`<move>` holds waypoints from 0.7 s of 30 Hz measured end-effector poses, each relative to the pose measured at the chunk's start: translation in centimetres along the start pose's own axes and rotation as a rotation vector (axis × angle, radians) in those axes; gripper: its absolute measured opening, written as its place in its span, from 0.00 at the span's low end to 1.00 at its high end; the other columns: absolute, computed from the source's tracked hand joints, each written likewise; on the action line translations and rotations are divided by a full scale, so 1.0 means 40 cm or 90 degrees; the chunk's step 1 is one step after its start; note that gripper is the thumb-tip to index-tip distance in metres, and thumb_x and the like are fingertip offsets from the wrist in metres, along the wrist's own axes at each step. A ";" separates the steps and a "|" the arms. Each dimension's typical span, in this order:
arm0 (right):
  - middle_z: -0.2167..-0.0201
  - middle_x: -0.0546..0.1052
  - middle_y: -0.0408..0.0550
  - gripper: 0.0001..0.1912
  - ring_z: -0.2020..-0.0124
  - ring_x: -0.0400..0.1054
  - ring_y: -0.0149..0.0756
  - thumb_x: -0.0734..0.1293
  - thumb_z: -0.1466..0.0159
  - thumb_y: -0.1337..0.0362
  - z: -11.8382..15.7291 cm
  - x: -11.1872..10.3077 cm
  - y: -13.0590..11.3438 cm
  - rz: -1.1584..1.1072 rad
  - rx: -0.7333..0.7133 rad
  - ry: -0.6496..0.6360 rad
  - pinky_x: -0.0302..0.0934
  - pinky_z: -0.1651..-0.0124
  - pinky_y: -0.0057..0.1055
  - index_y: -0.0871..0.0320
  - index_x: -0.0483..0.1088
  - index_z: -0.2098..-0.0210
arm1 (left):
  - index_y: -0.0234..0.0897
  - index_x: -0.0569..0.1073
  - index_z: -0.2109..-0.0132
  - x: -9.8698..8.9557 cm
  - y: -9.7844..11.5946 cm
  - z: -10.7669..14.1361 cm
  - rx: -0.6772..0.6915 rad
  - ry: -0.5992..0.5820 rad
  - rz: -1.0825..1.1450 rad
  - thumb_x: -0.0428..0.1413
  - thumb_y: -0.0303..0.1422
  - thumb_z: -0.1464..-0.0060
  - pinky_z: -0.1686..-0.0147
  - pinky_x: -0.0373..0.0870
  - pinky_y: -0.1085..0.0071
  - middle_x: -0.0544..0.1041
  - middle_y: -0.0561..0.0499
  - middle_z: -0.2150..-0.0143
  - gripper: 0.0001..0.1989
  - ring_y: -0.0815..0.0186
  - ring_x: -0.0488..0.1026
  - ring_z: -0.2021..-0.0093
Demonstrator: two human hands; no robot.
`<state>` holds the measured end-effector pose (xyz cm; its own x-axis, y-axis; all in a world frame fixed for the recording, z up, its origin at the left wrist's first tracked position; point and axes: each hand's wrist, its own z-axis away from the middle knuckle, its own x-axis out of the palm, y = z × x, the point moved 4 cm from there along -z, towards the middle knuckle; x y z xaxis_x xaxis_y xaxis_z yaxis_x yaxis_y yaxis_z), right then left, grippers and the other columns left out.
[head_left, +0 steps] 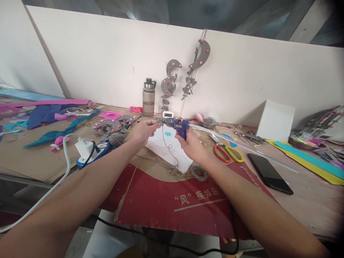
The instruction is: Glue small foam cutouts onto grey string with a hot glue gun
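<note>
My right hand (pixel 192 145) is wrapped round the handle of a blue glue gun (pixel 180 126), with a long clear glue stick (pixel 236 137) running out of its back to the right. The gun's nozzle points left, at the fingertips of my left hand (pixel 146 132). Those fingers are closed on a small grey piece (pixel 159 122) with a grey cord (pixel 164 138) hanging from it. Below lies a white sheet (pixel 172 150) bearing a teal flower shape (pixel 168 134). The cord trails over the sheet to a loose coil (pixel 199 173) near its front edge.
Scissors (pixel 225 152) and a black phone (pixel 269 173) lie right. A bottle (pixel 148 98) stands at the back, near hanging grey moon ornaments (pixel 201 55). Left are a power strip (pixel 103 148) with a white plug, grey pieces (pixel 114 125) and coloured felt (pixel 40 116). Red cardboard (pixel 161 211) covers the front.
</note>
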<state>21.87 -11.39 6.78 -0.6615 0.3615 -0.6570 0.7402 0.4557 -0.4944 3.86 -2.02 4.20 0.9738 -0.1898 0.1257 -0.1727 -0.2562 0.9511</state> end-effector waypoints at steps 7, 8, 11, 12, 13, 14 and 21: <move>0.56 0.72 0.57 0.17 0.55 0.68 0.45 0.59 0.37 0.62 0.003 0.001 -0.005 0.020 0.006 -0.009 0.60 0.51 0.43 0.60 0.59 0.49 | 0.34 0.66 0.77 0.002 0.001 0.000 0.006 -0.003 -0.003 0.64 0.37 0.60 0.81 0.47 0.76 0.60 0.57 0.80 0.15 0.76 0.52 0.80; 0.56 0.72 0.57 0.17 0.55 0.67 0.45 0.59 0.37 0.62 0.003 0.001 -0.006 0.020 0.006 -0.008 0.60 0.50 0.43 0.60 0.58 0.49 | 0.34 0.66 0.77 0.002 0.002 0.001 0.004 -0.002 -0.003 0.64 0.37 0.60 0.81 0.47 0.76 0.60 0.57 0.80 0.15 0.76 0.52 0.80; 0.56 0.72 0.56 0.18 0.55 0.67 0.45 0.59 0.37 0.62 0.003 0.001 -0.006 0.021 0.005 -0.006 0.61 0.51 0.43 0.59 0.58 0.48 | 0.34 0.66 0.77 0.002 0.001 0.000 0.000 -0.001 0.003 0.64 0.37 0.61 0.81 0.47 0.76 0.59 0.57 0.80 0.15 0.76 0.52 0.80; 0.56 0.72 0.56 0.17 0.55 0.67 0.45 0.59 0.37 0.62 0.003 0.001 -0.006 0.023 0.003 -0.007 0.61 0.51 0.43 0.59 0.58 0.48 | 0.35 0.66 0.77 0.002 0.001 0.000 0.001 0.000 0.005 0.64 0.37 0.61 0.81 0.47 0.76 0.59 0.58 0.80 0.15 0.76 0.52 0.80; 0.57 0.73 0.56 0.17 0.56 0.67 0.45 0.59 0.37 0.63 0.003 0.002 -0.006 0.024 0.000 -0.007 0.61 0.52 0.43 0.58 0.58 0.49 | 0.35 0.65 0.77 0.001 0.000 0.000 0.002 0.001 0.006 0.64 0.37 0.61 0.81 0.47 0.76 0.59 0.58 0.81 0.15 0.76 0.52 0.80; 0.57 0.73 0.55 0.17 0.56 0.68 0.45 0.59 0.37 0.63 0.004 0.003 -0.006 0.026 -0.003 -0.007 0.61 0.52 0.43 0.58 0.58 0.49 | 0.35 0.65 0.77 0.001 0.000 -0.001 0.003 0.002 0.005 0.64 0.37 0.61 0.81 0.47 0.76 0.59 0.58 0.81 0.15 0.76 0.52 0.80; 0.60 0.73 0.55 0.14 0.59 0.68 0.44 0.59 0.37 0.63 0.003 0.002 -0.006 0.038 0.012 -0.002 0.61 0.55 0.41 0.59 0.60 0.52 | 0.34 0.66 0.77 0.002 0.002 0.001 -0.002 0.003 0.003 0.65 0.38 0.62 0.81 0.46 0.76 0.59 0.57 0.81 0.16 0.76 0.52 0.80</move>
<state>21.67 -11.56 6.80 -0.6152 0.3853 -0.6878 0.7809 0.4176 -0.4644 3.93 -2.11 4.28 0.9736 -0.1869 0.1313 -0.1768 -0.2525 0.9513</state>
